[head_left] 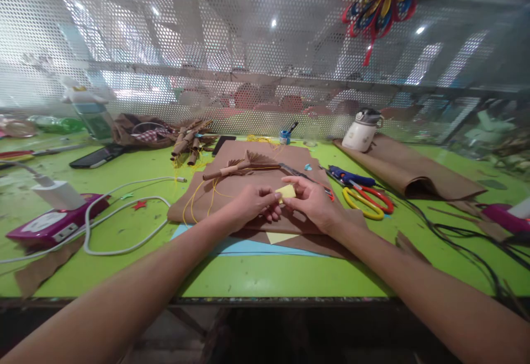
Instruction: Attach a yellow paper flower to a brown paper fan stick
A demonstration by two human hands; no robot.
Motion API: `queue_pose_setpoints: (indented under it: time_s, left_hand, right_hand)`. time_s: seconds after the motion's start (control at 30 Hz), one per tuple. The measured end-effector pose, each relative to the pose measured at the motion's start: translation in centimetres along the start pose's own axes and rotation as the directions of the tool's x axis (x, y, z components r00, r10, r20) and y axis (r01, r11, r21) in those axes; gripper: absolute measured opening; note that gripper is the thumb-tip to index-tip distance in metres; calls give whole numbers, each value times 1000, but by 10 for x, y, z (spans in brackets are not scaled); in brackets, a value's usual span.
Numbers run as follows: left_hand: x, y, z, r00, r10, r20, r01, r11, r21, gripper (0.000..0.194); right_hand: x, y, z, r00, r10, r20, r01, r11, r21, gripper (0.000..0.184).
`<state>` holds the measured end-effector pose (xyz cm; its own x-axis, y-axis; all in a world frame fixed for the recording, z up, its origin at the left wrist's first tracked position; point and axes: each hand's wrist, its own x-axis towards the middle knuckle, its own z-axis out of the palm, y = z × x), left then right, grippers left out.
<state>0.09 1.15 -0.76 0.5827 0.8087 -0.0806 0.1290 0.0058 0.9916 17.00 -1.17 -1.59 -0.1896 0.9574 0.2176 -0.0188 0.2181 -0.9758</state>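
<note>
Left hand point(257, 205) and right hand point(313, 201) both pinch one small pale-yellow paper piece point(287, 191), over broad matte-brown paper point(296, 156).

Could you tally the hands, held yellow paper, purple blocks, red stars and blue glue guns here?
Hands: 2, left hand and right hand
Held yellow paper: 1
Purple blocks: 2, left block and right block
Red star: 1
Blue glue gun: 1
Total: 7
</note>
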Motion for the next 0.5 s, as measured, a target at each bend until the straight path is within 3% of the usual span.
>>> queue_pose_setpoints:
  time_s: [0.5]
  left_hand:
    - [0, 0, 5, 999, 0, -52, 4, 998, 68, 20]
  right_hand:
    - [1, 4, 0, 1000, 4, -10, -5, 999, -47, 45]
